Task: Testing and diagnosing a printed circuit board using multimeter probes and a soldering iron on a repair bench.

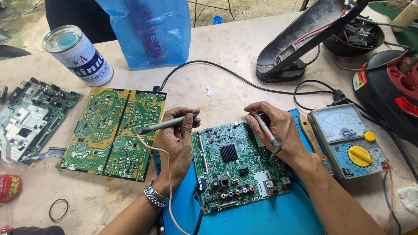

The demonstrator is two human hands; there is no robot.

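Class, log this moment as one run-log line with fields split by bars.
left hand: holds grey probe | right hand: holds red probe | both tips over green circuit board | analog multimeter at right

Electronics repair workshop, worn beige workbench [226, 39], bare green circuit boards [114, 132], grey and blue analogue multimeter with yellow dial [348, 140], blue rubber work mat [270, 217], loose black cables [209, 65]

Green circuit board [237, 167] flat on blue mat [278, 217] — two probes [167, 125] held above
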